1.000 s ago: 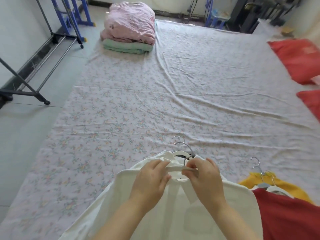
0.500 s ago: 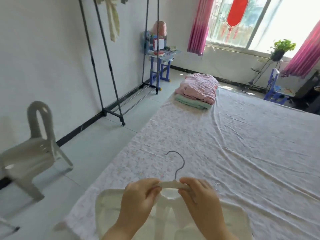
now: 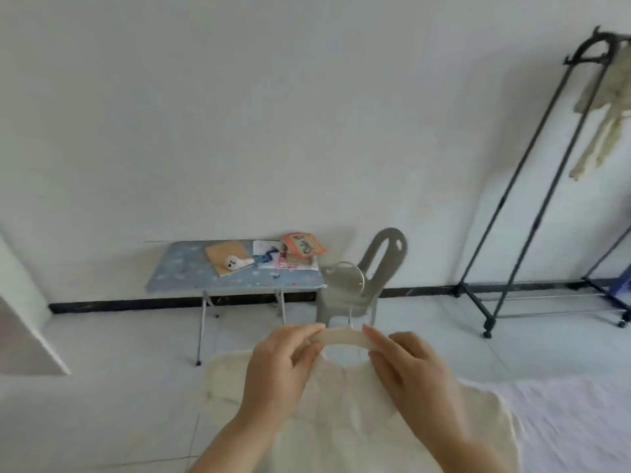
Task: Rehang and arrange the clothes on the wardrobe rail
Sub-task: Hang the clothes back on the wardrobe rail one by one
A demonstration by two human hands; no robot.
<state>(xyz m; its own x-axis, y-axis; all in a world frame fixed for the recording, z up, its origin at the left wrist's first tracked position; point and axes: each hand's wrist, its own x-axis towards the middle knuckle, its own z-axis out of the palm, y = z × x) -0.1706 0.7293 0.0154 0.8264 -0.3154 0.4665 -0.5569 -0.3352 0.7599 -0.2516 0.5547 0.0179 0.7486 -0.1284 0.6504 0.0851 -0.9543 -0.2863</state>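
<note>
A cream shirt (image 3: 345, 411) hangs on a white hanger (image 3: 345, 336) with a thin metal hook, held up in front of me at the bottom centre. My left hand (image 3: 283, 373) pinches the hanger's left side together with the collar. My right hand (image 3: 409, 373) grips the hanger's right side. The black wardrobe rail stand (image 3: 519, 186) rises at the far right against the wall. A pale garment (image 3: 604, 107) hangs from its top.
A small blue folding table (image 3: 191, 283) with books and papers stands against the white wall. A grey plastic chair (image 3: 368, 278) sits beside it, straight beyond the hanger. The edge of the sheet-covered bed (image 3: 563, 421) lies at the lower right. Tiled floor spreads between.
My view has swung left from the bed to the wall, table and chair. Both hands have lifted the shirt on its hanger off the bed and keep hold of it.
</note>
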